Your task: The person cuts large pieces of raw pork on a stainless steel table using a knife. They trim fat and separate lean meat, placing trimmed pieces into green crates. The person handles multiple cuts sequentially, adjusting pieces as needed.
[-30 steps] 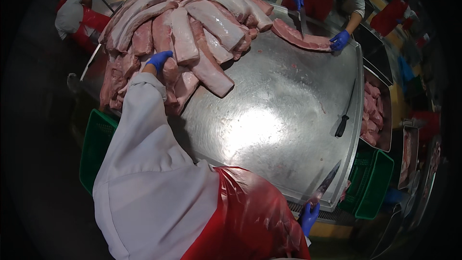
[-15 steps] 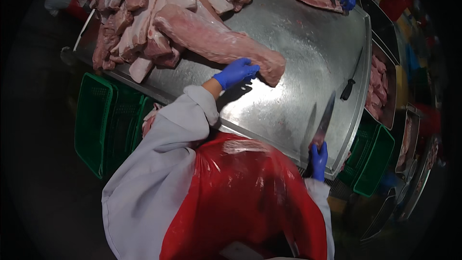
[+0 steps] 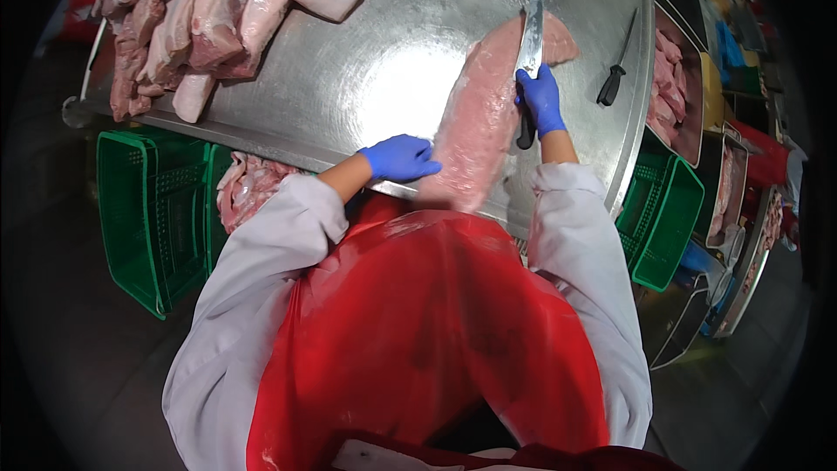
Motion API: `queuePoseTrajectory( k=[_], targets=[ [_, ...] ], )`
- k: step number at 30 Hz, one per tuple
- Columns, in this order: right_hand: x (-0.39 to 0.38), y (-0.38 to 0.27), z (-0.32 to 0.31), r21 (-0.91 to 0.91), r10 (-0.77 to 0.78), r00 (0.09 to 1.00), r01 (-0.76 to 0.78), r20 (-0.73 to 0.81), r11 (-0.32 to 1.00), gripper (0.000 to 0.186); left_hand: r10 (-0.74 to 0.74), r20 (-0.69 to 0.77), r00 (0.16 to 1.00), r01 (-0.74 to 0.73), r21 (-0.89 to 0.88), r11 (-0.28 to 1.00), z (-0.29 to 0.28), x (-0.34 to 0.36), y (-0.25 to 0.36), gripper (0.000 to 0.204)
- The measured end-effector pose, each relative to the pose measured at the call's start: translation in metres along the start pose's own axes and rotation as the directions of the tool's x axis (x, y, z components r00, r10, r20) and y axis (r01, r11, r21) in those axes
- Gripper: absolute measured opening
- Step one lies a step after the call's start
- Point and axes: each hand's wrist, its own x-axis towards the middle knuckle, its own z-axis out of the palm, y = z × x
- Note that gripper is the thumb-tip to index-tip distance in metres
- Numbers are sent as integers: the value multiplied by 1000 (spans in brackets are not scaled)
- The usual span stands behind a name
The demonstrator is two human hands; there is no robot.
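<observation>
A long pale-pink slab of meat (image 3: pixel 475 122) lies lengthwise on the steel table (image 3: pixel 349 87), reaching down to its front edge. My left hand (image 3: pixel 401 157), in a blue glove, rests beside the slab's near end, fingertips at its left side, fingers loosely spread. In my blue-gloved right hand (image 3: pixel 540 98) is a knife (image 3: pixel 532 30) with a black handle, its blade pointing away from me over the slab's far part. A second black-handled knife (image 3: pixel 613 83) lies on the table to the right. A pile of pork pieces (image 3: pixel 214 22) covers the table's left back.
Green crates (image 3: pixel 148 218) stand below the table at left, one holding meat scraps (image 3: pixel 248 187). Another green crate (image 3: pixel 663 227) is below the right edge. A tray of pink meat (image 3: pixel 667 87) is beyond the right side. Red-clad people show partly at both rims.
My left hand drew the slab off the pile to the front, where it now lies. My right hand moved up onto it with the knife. The view shifted; the co-worker's hands left it.
</observation>
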Motion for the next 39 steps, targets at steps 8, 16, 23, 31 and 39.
queuePoseTrajectory(
  k=[8, 16, 23, 31, 39],
  targets=[
    [12, -10, -37, -529, 12, 1000, -24, -25, 848, 54, -279, -612, 740, -250, -636, 730, -39, 167, 14, 56],
    [1, -12, -36, -605, -74, 992, -6, -106, 796, 57, -83, -379, 922, 97, 17, 995, -56, 203, -12, 26],
    [-43, -44, 3, -632, -313, 948, 280, 61, 723, 57, -189, -621, 761, 16, -273, 962, -43, 180, -29, 25],
    [-76, -47, 7, -779, -147, 896, 438, 419, 449, 67, -216, -625, 750, 71, -249, 966, -46, 170, -11, 35],
    [-86, -52, -33, -742, -61, 831, 525, 553, 417, 79, -181, -746, 641, -106, -320, 941, -37, 138, 25, 30]
  ],
)
